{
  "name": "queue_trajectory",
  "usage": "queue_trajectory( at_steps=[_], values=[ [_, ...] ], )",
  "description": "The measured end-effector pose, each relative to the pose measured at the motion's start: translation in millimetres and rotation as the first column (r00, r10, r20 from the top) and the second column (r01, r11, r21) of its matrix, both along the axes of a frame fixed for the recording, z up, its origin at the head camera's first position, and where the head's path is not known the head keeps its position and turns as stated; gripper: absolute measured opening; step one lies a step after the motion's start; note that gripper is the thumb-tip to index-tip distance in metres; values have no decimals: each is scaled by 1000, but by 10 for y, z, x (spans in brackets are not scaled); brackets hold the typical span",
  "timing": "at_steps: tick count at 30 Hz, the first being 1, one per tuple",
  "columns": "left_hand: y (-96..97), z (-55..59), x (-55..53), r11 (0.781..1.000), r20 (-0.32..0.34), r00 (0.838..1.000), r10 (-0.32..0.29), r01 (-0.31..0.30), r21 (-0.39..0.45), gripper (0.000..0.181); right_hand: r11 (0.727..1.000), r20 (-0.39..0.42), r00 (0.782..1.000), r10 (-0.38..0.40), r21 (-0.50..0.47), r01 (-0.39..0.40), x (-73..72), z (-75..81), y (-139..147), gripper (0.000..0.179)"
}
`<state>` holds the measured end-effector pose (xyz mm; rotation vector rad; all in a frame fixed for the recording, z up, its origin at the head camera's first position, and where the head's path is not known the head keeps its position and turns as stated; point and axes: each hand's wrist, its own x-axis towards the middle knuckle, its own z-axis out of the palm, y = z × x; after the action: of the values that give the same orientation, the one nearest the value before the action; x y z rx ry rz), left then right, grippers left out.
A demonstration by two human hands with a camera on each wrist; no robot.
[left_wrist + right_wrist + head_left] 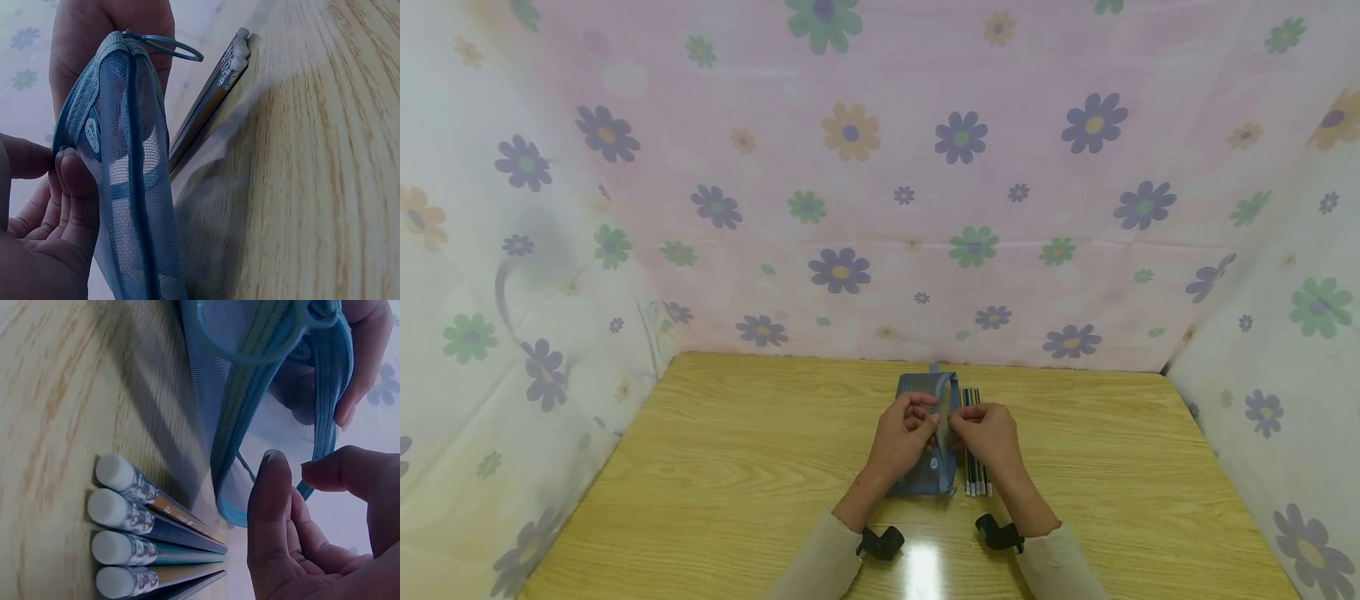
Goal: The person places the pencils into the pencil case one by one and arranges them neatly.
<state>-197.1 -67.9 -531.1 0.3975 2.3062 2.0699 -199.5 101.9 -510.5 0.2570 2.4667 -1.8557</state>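
Note:
A blue mesh pencil pouch (pixel 917 479) with a zipped edge lies mid-table, its mouth gaping along the right side. My left hand (pixel 901 437) is over it, thumb and forefinger pinching the zipper band in the left wrist view. My right hand (pixel 988 435) is at the mouth's other side. Its thumb (pixel 269 506) and forefinger stand slightly apart in the right wrist view, the other fingers curled; I cannot tell whether they grip the band. A row of pencils (pixel 181 528) with white erasers lies beside the pouch, partly beneath my right hand in the head view.
The wooden table (pixel 737 450) carries the pouch and pencils. A flowered curtain (pixel 895 208) rises along its back edge and both sides. A black wrist mount (pixel 882 543) sits at my left cuff, another mount (pixel 997 532) at my right.

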Motion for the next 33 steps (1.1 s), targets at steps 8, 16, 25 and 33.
queue_trajectory(
  at_steps=[8, 16, 25, 33],
  values=[
    [7, -5, -7, 1000, 0, 1000, 8, -8, -11, 28, 997, -25, 1000, -13, 72, 15, 7, -1, 26, 20],
    [12, 5, -1, 1000, 6, 1000, 18, -18, -6, 29, 995, -84, 996, 0, 96, 8, 13, 11, 67, 17],
    [3, -5, -10, 1000, 5, 1000, 22, -22, -8, 29, 957, -174, 984, 27, 288, 24, -4, 4, 136, 15],
    [3, -10, -19, 1000, 3, 1000, 22, -22, -10, 30, 951, -168, 986, 17, 307, 36, -22, 7, 205, 20]
  ],
)
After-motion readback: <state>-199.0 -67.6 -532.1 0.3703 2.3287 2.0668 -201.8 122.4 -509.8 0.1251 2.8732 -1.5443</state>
